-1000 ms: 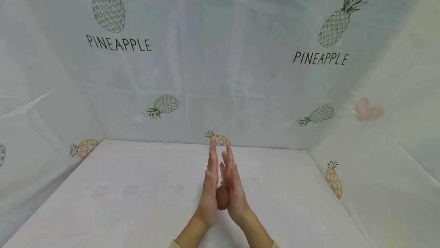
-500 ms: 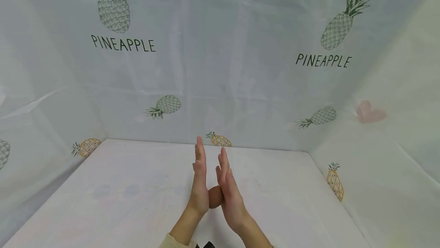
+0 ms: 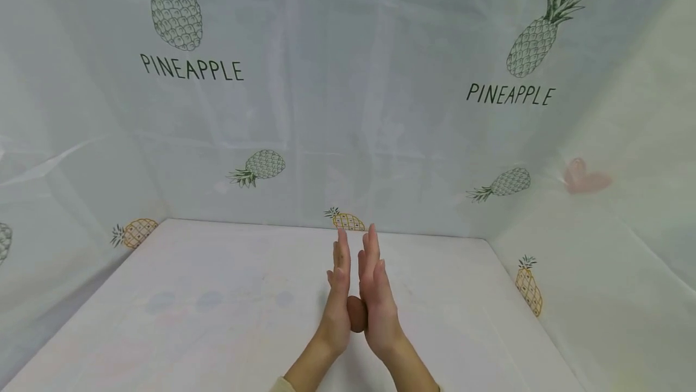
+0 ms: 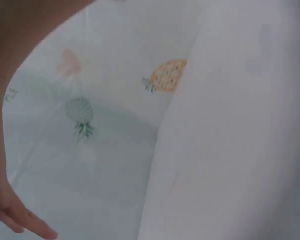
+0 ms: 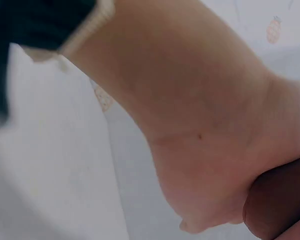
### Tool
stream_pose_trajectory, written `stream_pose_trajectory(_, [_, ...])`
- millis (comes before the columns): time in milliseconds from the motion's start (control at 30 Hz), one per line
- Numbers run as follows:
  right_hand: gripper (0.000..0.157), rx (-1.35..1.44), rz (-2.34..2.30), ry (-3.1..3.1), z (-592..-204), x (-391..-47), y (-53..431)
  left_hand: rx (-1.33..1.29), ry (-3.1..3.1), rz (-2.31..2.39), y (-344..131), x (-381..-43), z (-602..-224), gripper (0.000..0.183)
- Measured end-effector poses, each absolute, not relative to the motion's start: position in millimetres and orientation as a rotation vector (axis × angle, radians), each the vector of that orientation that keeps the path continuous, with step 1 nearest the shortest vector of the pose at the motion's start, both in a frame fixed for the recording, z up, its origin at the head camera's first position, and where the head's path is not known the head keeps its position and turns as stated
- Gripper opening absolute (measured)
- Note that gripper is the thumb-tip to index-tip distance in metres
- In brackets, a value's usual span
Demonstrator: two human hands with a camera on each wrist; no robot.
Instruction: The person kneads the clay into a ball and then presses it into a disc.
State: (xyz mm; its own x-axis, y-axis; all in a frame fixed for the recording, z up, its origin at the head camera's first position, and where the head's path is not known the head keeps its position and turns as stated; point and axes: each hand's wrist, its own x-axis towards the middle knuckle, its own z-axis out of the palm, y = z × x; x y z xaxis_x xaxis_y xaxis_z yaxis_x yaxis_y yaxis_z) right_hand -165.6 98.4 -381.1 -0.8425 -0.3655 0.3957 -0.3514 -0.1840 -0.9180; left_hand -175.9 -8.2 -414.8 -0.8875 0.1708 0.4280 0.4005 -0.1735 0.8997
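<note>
here, straight-fingered and facing, the bare left hand (image 3: 337, 310) and bare right hand (image 3: 380, 310) press a smooth brown rounded lump (image 3: 356, 314) between their lower palms; i'd guess light, soft clay, easily dented, so broad, even palm contact suits it best; below lies a flat white tabletop (image 3: 234, 271)

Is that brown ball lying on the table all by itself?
No, the brown ball is held between the palms of the left hand and the right hand.
</note>
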Motion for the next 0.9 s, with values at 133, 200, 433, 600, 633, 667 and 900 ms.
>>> stream_pose_trajectory(133, [0.057,-0.865,-2.277,1.982,-382,-168,102,-0.695,-1.899,-2.248,-5,-170,-413,0.057])
stream_pose_trajectory(200, [0.056,-0.866,-2.283,1.978,-383,-170,102,-0.724,-1.875,-2.254,-5,-167,-410,0.057])
stream_pose_trajectory(433, [0.060,-0.885,-2.280,2.033,-386,-174,108,-0.854,-1.794,-2.260,-5,-160,-398,0.059])
stream_pose_trajectory(600, [0.060,-0.881,-2.244,2.006,-389,-176,106,-0.867,-1.798,-2.205,-7,-160,-396,0.060])
stream_pose_trajectory(633, [0.059,-0.872,-2.234,1.999,-390,-176,104,-0.859,-1.805,-2.198,-8,-160,-396,0.060])
stream_pose_trajectory(667, [0.058,-0.864,-2.227,1.986,-391,-176,103,-0.849,-1.810,-2.196,-9,-161,-396,0.060])
stream_pose_trajectory(900, [0.058,-0.923,-2.203,1.916,-393,-170,93,-0.735,-1.842,-2.177,-18,-169,-395,0.061])
